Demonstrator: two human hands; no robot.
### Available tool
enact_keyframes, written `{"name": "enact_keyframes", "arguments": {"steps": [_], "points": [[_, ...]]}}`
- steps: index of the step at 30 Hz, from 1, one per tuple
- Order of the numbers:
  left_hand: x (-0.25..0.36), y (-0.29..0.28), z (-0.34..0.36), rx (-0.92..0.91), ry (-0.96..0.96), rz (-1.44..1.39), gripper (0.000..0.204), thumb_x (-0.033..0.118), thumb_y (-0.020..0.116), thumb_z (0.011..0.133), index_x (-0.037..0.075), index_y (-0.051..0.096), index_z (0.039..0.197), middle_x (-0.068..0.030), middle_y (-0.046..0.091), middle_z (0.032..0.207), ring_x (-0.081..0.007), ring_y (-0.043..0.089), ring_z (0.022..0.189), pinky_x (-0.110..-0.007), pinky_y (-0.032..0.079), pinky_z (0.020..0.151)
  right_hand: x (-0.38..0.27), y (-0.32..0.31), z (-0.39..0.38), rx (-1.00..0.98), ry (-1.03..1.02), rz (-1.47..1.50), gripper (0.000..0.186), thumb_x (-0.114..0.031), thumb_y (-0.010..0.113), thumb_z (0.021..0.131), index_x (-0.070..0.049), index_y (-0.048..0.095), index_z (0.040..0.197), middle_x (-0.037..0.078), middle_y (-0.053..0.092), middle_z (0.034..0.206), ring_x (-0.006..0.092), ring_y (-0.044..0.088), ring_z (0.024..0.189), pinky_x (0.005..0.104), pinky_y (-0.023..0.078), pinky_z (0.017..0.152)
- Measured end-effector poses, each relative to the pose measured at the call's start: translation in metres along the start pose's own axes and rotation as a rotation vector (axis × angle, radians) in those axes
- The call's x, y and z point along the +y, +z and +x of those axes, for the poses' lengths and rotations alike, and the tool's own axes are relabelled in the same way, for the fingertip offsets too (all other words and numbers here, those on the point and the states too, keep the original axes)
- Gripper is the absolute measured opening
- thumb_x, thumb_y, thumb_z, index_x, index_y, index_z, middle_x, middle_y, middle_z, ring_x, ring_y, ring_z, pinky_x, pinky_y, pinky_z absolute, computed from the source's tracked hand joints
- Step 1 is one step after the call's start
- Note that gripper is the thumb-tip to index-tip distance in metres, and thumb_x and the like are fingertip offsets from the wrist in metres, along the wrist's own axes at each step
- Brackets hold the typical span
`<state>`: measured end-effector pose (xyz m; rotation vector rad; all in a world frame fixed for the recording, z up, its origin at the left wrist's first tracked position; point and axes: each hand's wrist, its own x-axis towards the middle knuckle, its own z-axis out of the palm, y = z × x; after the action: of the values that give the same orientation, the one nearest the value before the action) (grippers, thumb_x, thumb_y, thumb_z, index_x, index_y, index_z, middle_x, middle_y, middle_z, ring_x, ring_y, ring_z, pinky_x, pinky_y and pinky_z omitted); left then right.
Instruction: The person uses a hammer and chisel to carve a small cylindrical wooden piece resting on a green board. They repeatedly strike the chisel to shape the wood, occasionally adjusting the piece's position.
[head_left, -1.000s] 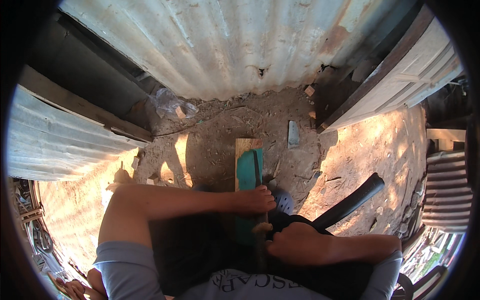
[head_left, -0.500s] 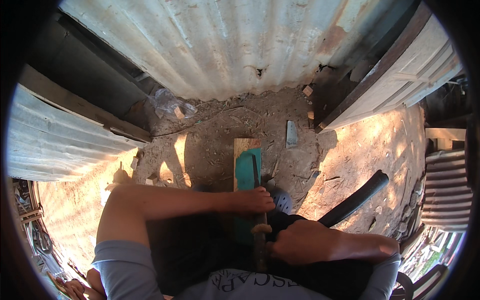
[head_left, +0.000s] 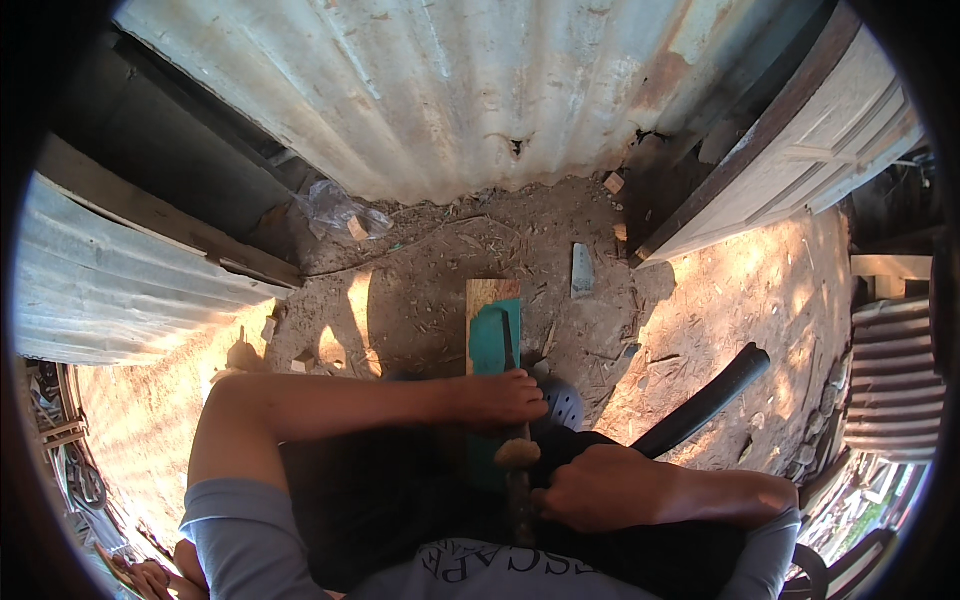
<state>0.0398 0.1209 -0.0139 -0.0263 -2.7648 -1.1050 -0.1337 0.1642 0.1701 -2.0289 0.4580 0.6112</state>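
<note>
My left hand (head_left: 508,398) is closed round a long, narrow dark tool, whose tapering end (head_left: 508,325) lies over a teal-painted wooden board (head_left: 488,335). Nearer to me, this tool shows a tan rounded knob (head_left: 517,453) and a dark rough shaft (head_left: 520,500). The right hand (head_left: 600,487) makes a fist beside that shaft; what its fingers hold is hidden. A black curved bar (head_left: 705,400) slants far right from behind this fist. Whether I grip the bar cannot be told. Beneath the hands, the board's near end fades into shadow over my dark-clothed lap.
A perforated grey shoe (head_left: 563,400) shows beside the board. On the dirt floor lie a flat grey piece (head_left: 582,270), small wood blocks (head_left: 614,183) and a clear plastic bag (head_left: 335,210). Corrugated metal (head_left: 430,90) stands ahead, a wooden panel door (head_left: 780,150) at right.
The tan knob has shifted slightly up and left and shows larger, as if the tool turned. The black bar's far end has dropped a little. Both hands keep their holds.
</note>
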Motion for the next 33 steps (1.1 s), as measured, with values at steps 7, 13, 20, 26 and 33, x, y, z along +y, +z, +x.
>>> {"name": "enact_keyframes", "arguments": {"steps": [7,13,20,26,33], "points": [[0.001,-0.021,0.0,0.024,-0.006,-0.023,0.026,0.011,0.064,0.071,0.006,0.048,0.091,-0.0092,0.052,0.087,-0.0261,0.054,0.089,-0.038,0.039,0.083,0.002,0.002,0.0,0.03,-0.018,-0.006,0.02,-0.022,0.049,0.089,-0.007,0.062,0.091,0.014,0.063,0.065,0.0328,0.065,0.063,0.0424,0.051,0.052],[-0.002,-0.031,0.002,0.009,-0.075,-0.064,0.027,0.009,0.065,0.069,0.006,0.049,0.09,-0.0105,0.052,0.087,-0.0284,0.053,0.089,-0.039,0.041,0.081,0.002,0.001,-0.001,0.037,-0.011,-0.012,0.02,-0.022,0.049,0.089,-0.007,0.061,0.092,0.014,0.062,0.065,0.033,0.065,0.062,0.0424,0.051,0.052],[-0.001,-0.041,-0.002,0.03,-0.089,-0.144,0.033,0.004,0.069,0.063,0.005,0.049,0.09,-0.0099,0.052,0.087,-0.0303,0.052,0.089,-0.04,0.041,0.08,0.003,0.003,0.0,0.056,-0.024,-0.01,0.021,-0.023,0.048,0.09,-0.006,0.06,0.094,0.014,0.062,0.064,0.0331,0.065,0.062,0.0427,0.051,0.052],[-0.002,-0.044,-0.003,0.006,-0.084,-0.175,0.033,0.004,0.07,0.059,0.006,0.051,0.086,-0.0098,0.051,0.085,-0.0302,0.051,0.089,-0.04,0.041,0.08,0.001,0.001,-0.001,0.1,-0.009,-0.001,0.025,-0.029,0.046,0.093,-0.007,0.057,0.1,0.014,0.062,0.069,0.0336,0.064,0.064,0.0424,0.051,0.053],[-0.007,-0.035,-0.006,0.041,-0.039,-0.16,0.031,0.006,0.071,0.057,0.007,0.051,0.081,-0.0088,0.051,0.083,-0.0301,0.051,0.086,-0.04,0.041,0.079,-0.007,-0.012,-0.004,0.029,-0.038,0.074,0.026,-0.03,0.045,0.094,-0.009,0.056,0.105,0.015,0.062,0.077,0.0328,0.065,0.068,0.0429,0.052,0.058]]}}
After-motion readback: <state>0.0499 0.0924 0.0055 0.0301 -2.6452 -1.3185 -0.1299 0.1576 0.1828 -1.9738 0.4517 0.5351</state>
